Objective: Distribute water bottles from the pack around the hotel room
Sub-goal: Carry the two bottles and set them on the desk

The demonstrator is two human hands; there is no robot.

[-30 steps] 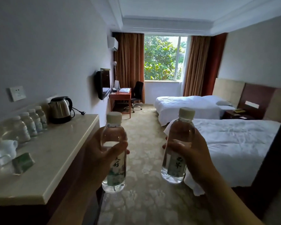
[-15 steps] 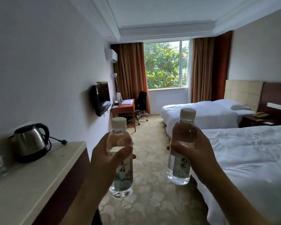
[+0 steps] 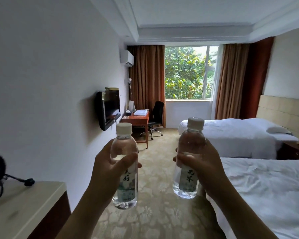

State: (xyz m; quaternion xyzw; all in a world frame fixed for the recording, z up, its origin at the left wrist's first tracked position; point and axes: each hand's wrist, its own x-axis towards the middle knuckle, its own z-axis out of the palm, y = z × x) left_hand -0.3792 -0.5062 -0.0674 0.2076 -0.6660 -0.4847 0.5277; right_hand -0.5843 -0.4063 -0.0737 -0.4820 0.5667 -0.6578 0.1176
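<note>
You have two water bottles up in front of you, both upright with their white caps on top and their long axes near vertical. The left bottle [image 3: 124, 167] sits in your left hand [image 3: 109, 171], thumb wrapped across its front just above the label and fingers curled round behind. The right bottle [image 3: 188, 161] sits in your right hand [image 3: 204, 168] the same way, thumb across the front, fingers round the back. Taking the desk [image 3: 136, 118] under the window as the mark: both bottles are well short of it, the left one more nearly in line with it, the right one off towards the beds. The near bed [image 3: 266, 187] lies just beside your right forearm; the nightstand [image 3: 293, 150] stands between the two beds, right of the desk. So I judge your left hand suits the desk and your right the nightstand. The counter [image 3: 21, 207] with the kettle's cord lies at your left elbow, far from the desk.
</note>
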